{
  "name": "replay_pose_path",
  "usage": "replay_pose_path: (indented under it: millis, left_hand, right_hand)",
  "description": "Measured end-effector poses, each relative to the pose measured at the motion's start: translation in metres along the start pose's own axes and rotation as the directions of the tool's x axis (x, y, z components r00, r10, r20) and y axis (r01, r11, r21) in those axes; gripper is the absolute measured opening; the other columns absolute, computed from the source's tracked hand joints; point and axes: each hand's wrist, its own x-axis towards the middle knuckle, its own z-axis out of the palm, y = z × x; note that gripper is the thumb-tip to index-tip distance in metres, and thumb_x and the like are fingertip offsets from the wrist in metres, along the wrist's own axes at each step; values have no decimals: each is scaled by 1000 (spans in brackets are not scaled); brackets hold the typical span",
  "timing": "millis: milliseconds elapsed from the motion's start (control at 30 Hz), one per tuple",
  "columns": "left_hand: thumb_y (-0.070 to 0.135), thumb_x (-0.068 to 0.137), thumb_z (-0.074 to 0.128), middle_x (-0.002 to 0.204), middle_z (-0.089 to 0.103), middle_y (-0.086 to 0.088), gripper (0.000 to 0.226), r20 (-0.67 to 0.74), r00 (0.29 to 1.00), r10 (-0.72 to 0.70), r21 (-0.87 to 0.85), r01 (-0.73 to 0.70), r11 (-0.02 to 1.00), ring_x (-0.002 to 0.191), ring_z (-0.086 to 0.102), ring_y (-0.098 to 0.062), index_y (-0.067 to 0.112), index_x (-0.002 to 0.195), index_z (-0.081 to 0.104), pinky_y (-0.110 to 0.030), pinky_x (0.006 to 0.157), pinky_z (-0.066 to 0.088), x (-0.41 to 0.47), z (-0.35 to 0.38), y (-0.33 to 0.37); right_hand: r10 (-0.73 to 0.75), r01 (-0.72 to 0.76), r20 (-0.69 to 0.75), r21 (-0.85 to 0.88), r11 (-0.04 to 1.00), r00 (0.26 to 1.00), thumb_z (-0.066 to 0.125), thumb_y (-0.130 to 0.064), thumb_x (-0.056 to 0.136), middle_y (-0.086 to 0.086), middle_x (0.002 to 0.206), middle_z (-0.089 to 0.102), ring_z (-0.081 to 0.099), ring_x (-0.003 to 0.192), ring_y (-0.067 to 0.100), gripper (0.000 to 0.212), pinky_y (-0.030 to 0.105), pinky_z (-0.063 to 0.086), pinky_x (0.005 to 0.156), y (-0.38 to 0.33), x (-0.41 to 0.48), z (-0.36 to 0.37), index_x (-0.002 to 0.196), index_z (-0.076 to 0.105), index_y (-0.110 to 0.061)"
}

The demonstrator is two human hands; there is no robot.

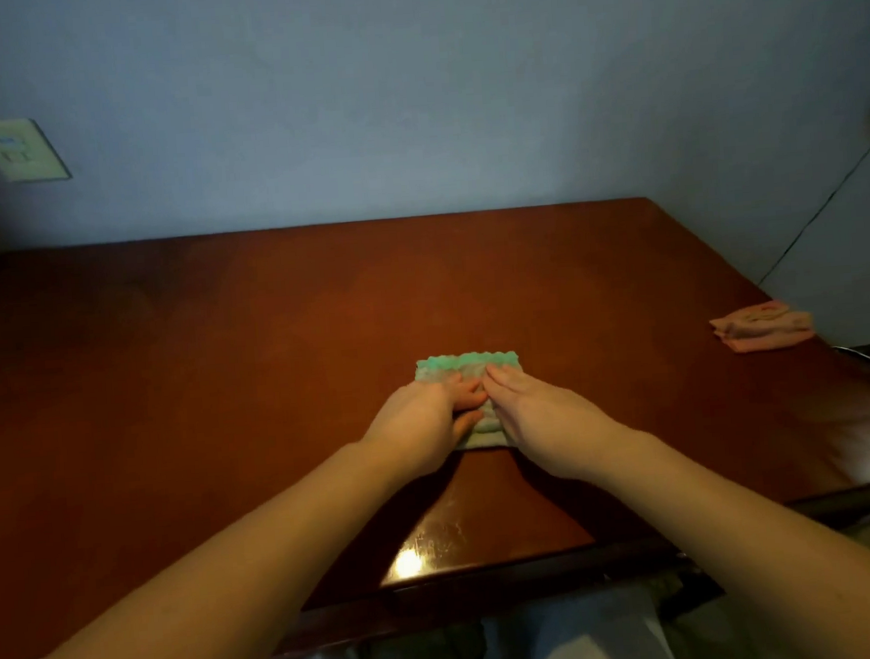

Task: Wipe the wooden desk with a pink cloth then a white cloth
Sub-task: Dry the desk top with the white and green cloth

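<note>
A folded white cloth point(463, 364) with a green scalloped far edge is laid flat near the middle of the wooden worktop point(209, 376), slightly right of centre. It is covered by both hands, so that only its far strip and a small patch between the hands are seen. The left grip point(421, 420) is laid on the cloth's left part, the fingers loosely bent and pointing right, the thumb resting on the fabric below them; nothing is seen to be pinched. The right grip point(536, 415) is pressed flat on the cloth's right part, its fingers straight and held together, the fingertips touching those of the left. Both bare forearms are stretched over the near edge of the worktop.

The pink cloth point(762, 329) is seen folded in a loose bundle at the right edge of the worktop, well apart from the hands. A wall socket point(19, 150) is fixed to the wall point(406, 99) at the upper left, and a thin dark cable point(826, 204) is run down the wall at the right
</note>
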Motion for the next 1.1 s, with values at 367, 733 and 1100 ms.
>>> replay_pose_path:
  millis: [367,733,1100]
  left_hand:
    - [39,101,51,151,44,12,40,14,1000,11,4,-11,1000,138,43,-13,35,140,53,-36,112,38,0,-4,2]
    - [34,102,50,150,44,14,40,24,999,45,-40,-44,998,140,40,-11,35,141,52,-31,114,34,1,-13,-4]
    - [32,100,54,147,48,14,38,-2,999,-37,-71,36,997,138,43,-11,33,138,57,-28,113,33,6,-13,8]
  right_hand:
    - [36,-34,37,-61,998,999,35,-24,106,10,165,18,18,151,21,56,28,15,120,-10,-1,-10,158,18,-8]
    - [90,-90,8,45,995,996,30,-27,108,5,166,15,14,152,18,54,32,20,122,-12,0,-9,159,18,-12]
    - [30,-30,6,54,998,1000,31,-26,108,6,167,12,11,153,18,56,27,14,121,3,5,-6,159,14,-11]
